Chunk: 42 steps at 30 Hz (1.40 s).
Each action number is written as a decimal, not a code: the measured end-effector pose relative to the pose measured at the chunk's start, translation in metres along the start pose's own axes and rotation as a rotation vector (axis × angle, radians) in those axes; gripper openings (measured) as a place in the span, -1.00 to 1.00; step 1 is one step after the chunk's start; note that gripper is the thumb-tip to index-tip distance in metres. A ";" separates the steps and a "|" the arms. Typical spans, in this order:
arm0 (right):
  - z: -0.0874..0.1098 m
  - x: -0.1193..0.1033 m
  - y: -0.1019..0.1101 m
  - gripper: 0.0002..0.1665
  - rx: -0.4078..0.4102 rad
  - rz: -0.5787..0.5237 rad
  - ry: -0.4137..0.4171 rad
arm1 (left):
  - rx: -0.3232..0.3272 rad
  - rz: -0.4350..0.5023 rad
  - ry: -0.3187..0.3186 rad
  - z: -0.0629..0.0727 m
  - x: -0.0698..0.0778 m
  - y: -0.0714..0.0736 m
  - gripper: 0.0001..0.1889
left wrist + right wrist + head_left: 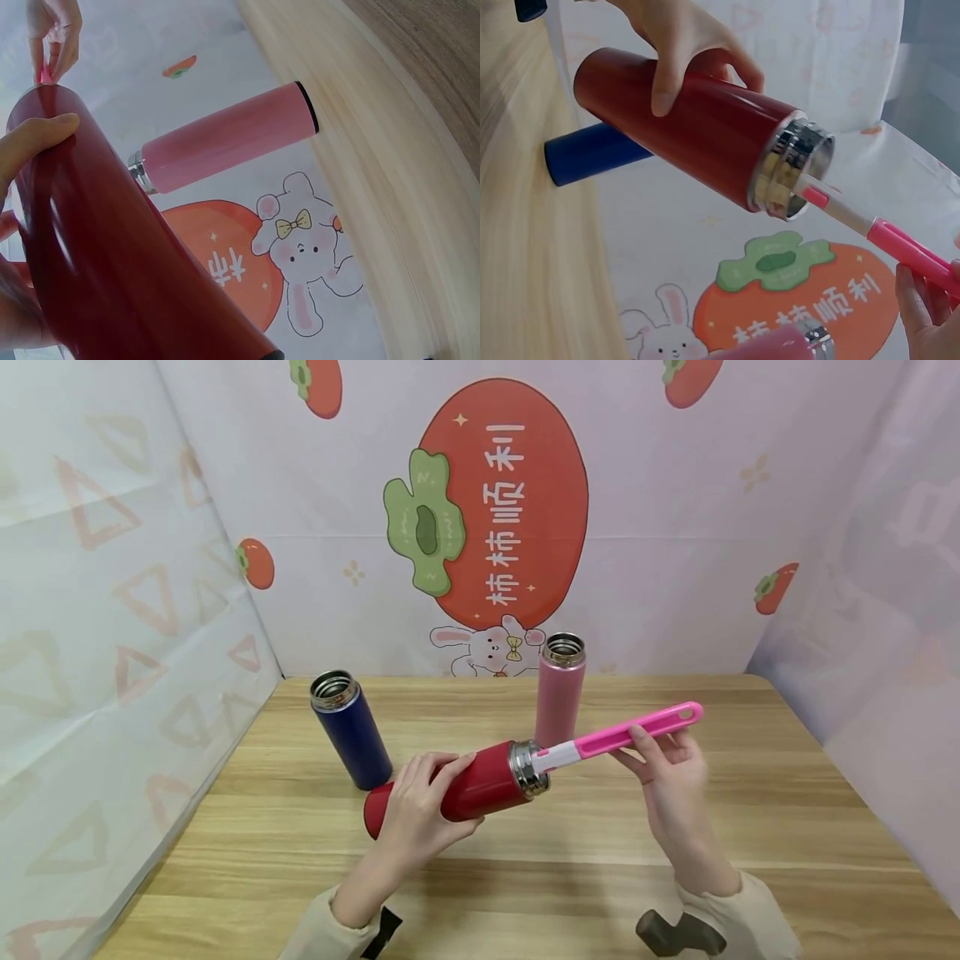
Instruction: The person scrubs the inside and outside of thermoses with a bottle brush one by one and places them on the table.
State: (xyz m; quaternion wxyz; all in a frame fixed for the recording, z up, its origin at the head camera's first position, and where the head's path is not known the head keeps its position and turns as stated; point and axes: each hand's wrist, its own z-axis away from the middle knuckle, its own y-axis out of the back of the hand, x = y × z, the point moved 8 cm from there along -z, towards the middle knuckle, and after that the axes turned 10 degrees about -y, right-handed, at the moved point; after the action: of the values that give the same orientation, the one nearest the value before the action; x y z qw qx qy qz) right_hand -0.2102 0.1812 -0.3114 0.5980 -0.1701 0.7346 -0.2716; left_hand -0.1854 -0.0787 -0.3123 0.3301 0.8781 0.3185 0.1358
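My left hand (422, 810) grips a red thermos bottle (483, 783) round its body, tilted above the table with its open steel mouth toward the right. In the right wrist view the left thumb lies along the side of the red bottle (682, 127). A bottle brush with a pink and white handle (618, 737) reaches into that mouth; its head is hidden inside. My right hand (671, 777) pinches the pink part of the handle between thumb and fingers.
A dark blue bottle (351, 735) without a lid stands at the left, behind the left hand. An uncapped pink bottle (559, 697) stands at the back, behind the brush. The wooden table (247, 860) ends at a printed cloth backdrop (645, 602).
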 end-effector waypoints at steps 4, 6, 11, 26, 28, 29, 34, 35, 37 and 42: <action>-0.003 -0.010 0.007 -0.86 -0.010 -0.056 0.048 | 0.001 0.007 -0.004 0.003 0.000 0.001 -0.25; -0.004 -0.014 0.009 -0.87 -0.012 -0.059 0.056 | -0.013 0.012 0.003 0.005 0.000 0.001 -0.26; -0.006 -0.020 0.013 -0.89 0.013 -0.046 0.055 | -0.039 0.016 0.034 0.010 -0.004 0.002 -0.25; -0.010 -0.039 0.025 -0.87 0.008 -0.125 0.078 | -0.048 0.015 0.026 0.009 -0.005 0.003 -0.26; -0.011 -0.039 0.025 -0.87 0.001 -0.131 0.074 | -0.039 0.015 0.016 0.009 -0.004 0.003 -0.26; -0.011 -0.039 0.025 -0.87 -0.003 -0.140 0.072 | -0.037 0.015 0.014 0.008 -0.004 0.003 -0.26; -0.011 -0.040 0.024 -0.88 0.028 -0.140 0.085 | -0.019 0.016 0.001 0.005 -0.004 0.003 -0.26; -0.011 -0.040 0.023 -0.88 0.037 -0.139 0.083 | -0.015 0.013 0.002 0.005 -0.004 0.003 -0.26; -0.011 -0.039 0.022 -0.87 0.057 -0.131 0.079 | 0.002 0.008 -0.004 0.004 -0.004 0.004 -0.25; -0.011 -0.034 0.021 -0.85 0.089 -0.132 0.071 | 0.031 -0.006 -0.028 0.001 -0.002 0.005 -0.25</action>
State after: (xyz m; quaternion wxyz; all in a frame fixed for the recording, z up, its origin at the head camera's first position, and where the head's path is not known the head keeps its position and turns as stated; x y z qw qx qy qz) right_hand -0.2118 0.2198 -0.2955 0.5593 -0.1817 0.7297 -0.3489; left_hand -0.1837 -0.0835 -0.3096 0.3216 0.8839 0.3187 0.1175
